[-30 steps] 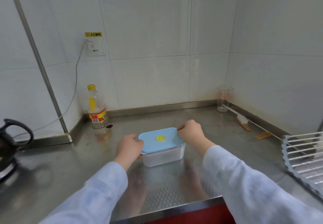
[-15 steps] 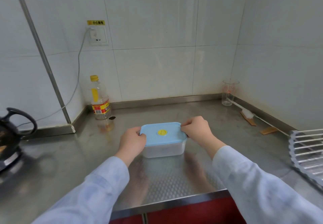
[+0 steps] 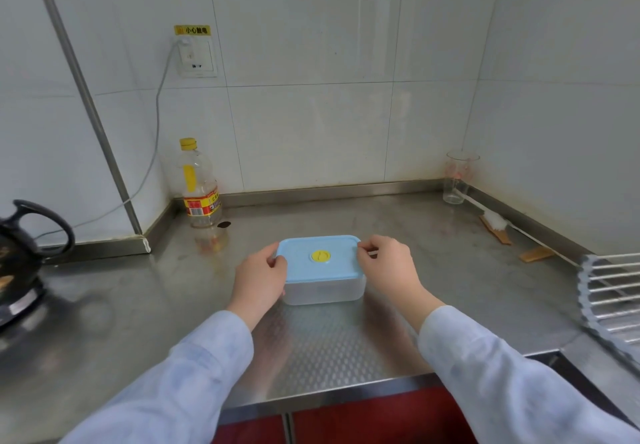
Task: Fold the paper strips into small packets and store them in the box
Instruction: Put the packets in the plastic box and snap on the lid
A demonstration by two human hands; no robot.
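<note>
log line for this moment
left hand grips blue lid | right hand pinches blue lid | blue lid on box | box on steel counter

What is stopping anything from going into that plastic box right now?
The blue lid sits on the box and covers its whole opening. The left hand and the right hand hold the lid's two ends. Nothing else visible stands over the box.

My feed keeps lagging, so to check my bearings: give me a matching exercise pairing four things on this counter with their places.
Things: 1 box; 2 bottle; 3 glass; 4 kettle.
Places: A far left edge; B back right corner; C between left hand and right hand; D back left, under the socket.
Pairs: 1-C; 2-D; 3-B; 4-A.
</note>
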